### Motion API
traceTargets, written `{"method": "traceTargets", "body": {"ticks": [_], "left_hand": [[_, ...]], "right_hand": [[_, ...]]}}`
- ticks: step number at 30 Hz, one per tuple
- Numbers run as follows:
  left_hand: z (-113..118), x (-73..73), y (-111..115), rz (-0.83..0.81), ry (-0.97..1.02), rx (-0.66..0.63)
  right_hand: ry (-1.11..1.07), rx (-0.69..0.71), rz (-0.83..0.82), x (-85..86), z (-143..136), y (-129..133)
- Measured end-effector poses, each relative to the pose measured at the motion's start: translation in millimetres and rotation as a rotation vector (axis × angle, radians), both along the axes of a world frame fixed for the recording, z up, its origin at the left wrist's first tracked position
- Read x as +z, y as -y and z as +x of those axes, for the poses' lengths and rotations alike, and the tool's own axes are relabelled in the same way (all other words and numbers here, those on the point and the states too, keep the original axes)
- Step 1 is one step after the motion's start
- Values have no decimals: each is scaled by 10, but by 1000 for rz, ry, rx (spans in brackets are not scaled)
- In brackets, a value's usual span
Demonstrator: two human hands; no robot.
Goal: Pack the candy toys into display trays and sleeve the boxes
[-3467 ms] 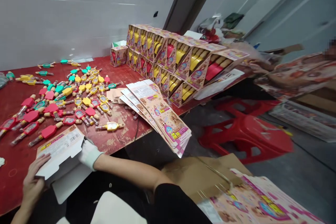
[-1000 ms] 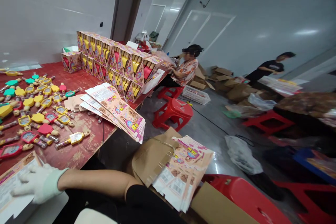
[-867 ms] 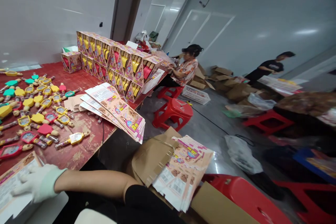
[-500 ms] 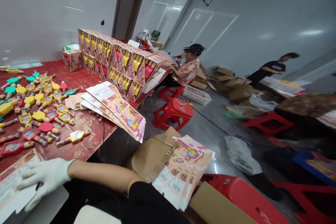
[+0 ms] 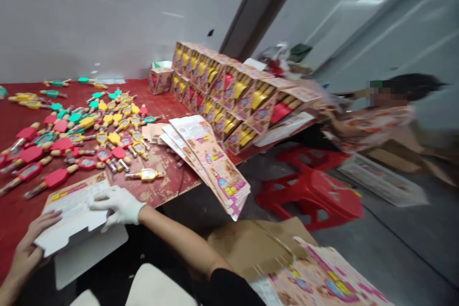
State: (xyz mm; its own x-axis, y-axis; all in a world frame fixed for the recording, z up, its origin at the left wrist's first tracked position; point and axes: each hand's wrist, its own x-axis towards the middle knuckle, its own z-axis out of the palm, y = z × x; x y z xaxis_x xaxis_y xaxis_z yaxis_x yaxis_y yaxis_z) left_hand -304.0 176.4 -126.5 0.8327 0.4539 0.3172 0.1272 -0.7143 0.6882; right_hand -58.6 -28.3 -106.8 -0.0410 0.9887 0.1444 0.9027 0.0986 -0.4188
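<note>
An unfolded printed carton (image 5: 77, 208) lies tilted at the near edge of the red table, with white flaps hanging down toward me. My left hand (image 5: 34, 241), bare, grips its left edge, fingers on top and thumb low. On the right side my right hand (image 5: 120, 205), in a white glove, has its fingers on the printed face and its thumb at the flap edge. Just beyond the carton lies a heap of toy-like sticks (image 5: 102, 138) with yellow, red and green paddle-shaped heads. A stack of flat printed cartons (image 5: 215, 158) overhangs the table edge to the right.
Filled display boxes (image 5: 229, 91) stand in two tiers along the back of the red table (image 5: 158, 105). Red stools (image 5: 315, 196) and a brown cardboard box (image 5: 251, 248) with more flat cartons (image 5: 322, 277) are to the right. Another person (image 5: 373, 119) sits beyond.
The view has swung left, so the table fills more of it. My left hand has come into sight on the carton, and my right hand remains on it.
</note>
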Motion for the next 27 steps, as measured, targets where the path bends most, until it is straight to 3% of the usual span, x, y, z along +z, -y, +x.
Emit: {"method": "traceTargets", "body": {"ticks": [3, 7, 10, 13, 17, 20, 23, 27], "left_hand": [[-35, -49, -39, -84, -32, -39], [9, -95, -11, -56, -58, -48], [20, -120, 34, -32, -33, -58], [20, -131, 72, -24, -6, -85], [15, -126, 73, -79, 16, -65], [11, -116, 58, -144, 22, -52], [8, -100, 53, -176, 21, -26], [8, -74, 39, -149, -5, -5]], "right_hand": [[-50, 68, -28, 45, -4, 81], [-32, -46, -138, 185, -137, 61], [-32, -22, -239, 353, -191, -4], [-83, 26, -333, 516, -21, -55], [-234, 262, -439, 633, 355, -45], [-343, 327, -469, 590, 452, 20], [-360, 172, -373, 453, 319, 76], [-178, 31, -170, 255, -6, 132]]}}
